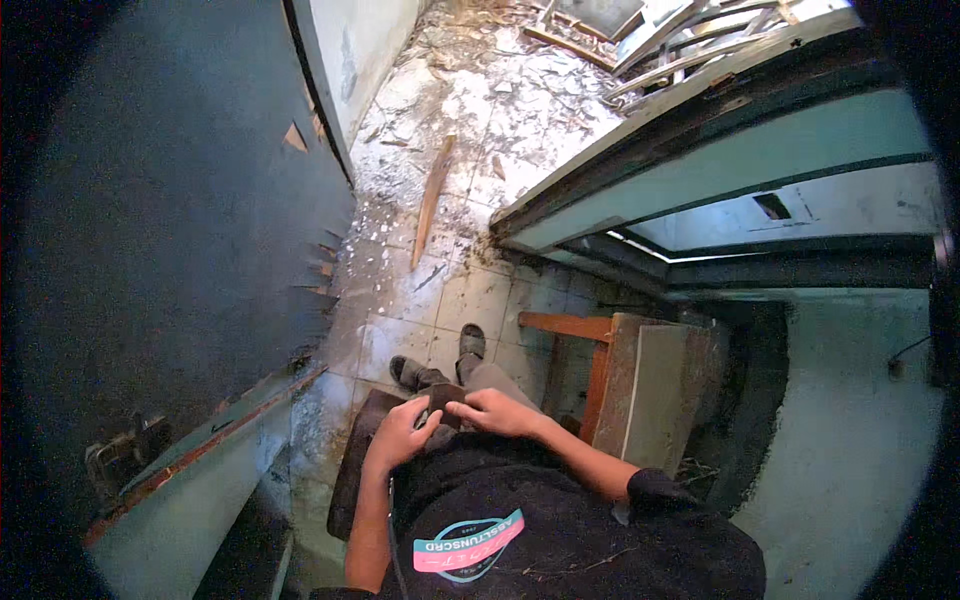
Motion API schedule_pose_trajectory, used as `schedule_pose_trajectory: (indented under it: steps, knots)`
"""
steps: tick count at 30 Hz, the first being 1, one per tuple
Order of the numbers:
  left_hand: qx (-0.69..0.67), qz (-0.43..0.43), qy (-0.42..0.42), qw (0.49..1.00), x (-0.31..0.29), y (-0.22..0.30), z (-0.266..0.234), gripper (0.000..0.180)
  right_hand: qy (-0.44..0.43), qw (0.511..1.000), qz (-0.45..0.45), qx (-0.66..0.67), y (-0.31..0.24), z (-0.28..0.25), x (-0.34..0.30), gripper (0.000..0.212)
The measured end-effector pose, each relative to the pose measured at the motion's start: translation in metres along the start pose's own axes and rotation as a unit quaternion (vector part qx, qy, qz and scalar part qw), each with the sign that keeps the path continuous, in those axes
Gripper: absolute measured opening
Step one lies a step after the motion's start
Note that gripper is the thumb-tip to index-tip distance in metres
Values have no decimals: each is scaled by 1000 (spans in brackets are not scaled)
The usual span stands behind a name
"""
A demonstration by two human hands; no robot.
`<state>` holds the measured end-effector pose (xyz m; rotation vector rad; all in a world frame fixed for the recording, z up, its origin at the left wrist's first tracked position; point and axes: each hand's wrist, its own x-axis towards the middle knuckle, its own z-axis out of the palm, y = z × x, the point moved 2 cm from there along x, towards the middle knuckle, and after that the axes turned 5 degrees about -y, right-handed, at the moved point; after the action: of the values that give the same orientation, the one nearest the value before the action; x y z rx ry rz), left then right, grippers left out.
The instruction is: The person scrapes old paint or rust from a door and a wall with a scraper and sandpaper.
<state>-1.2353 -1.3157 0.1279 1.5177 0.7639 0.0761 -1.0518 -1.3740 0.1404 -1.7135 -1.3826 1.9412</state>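
Observation:
In front of my waist, both hands meet at a small, flat, dark brown piece (447,396), too small in the picture to tell its kind. My left hand (403,434) pinches its left side between thumb and fingers. From the right, my right hand (496,411) has its thumb and curled fingers against the same piece. Part of it is hidden behind the fingers. Below the hands are my dark shirt and my feet in dark sandals (471,342). A dark brown surface (353,470), perhaps a seat, lies beside my left forearm.
On the left stands a dark panel (180,220) with a splintered edge. A long wooden strip (433,202) lies on the debris-strewn tile floor (470,300). Broken frames (665,45) are heaped at the far right. A wooden piece of furniture (655,390) stands to my right.

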Motion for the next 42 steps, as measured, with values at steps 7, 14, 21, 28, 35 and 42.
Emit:
schedule_pose_trajectory:
  steps: [7, 14, 21, 28, 35, 42]
  knots:
    - [48, 30, 43, 997, 4, 1, 6, 25, -33, 997, -42, -59, 11, 7, 2, 55]
    - [63, -11, 29, 998, 10, 23, 1, 29, -44, 997, -5, -64, 13, -3, -2, 52]
    - [66, 10, 50, 997, 22, 7, 8, 29, -36, 998, -9, -56, 13, -13, -1, 54]
    - [-110, -81, 82, 987, 60, -37, 33, 24, -174, 985, -7, 16, 49, -28, 26, 52]
    - [-654, -128, 288, 688, 148, -122, 81, 24, -157, 973, -20, 167, 150, -17, 112, 46]
    - [-654, -57, 351, 667, 225, -193, 92, 29, -89, 915, 134, 370, 218, -65, 147, 23]
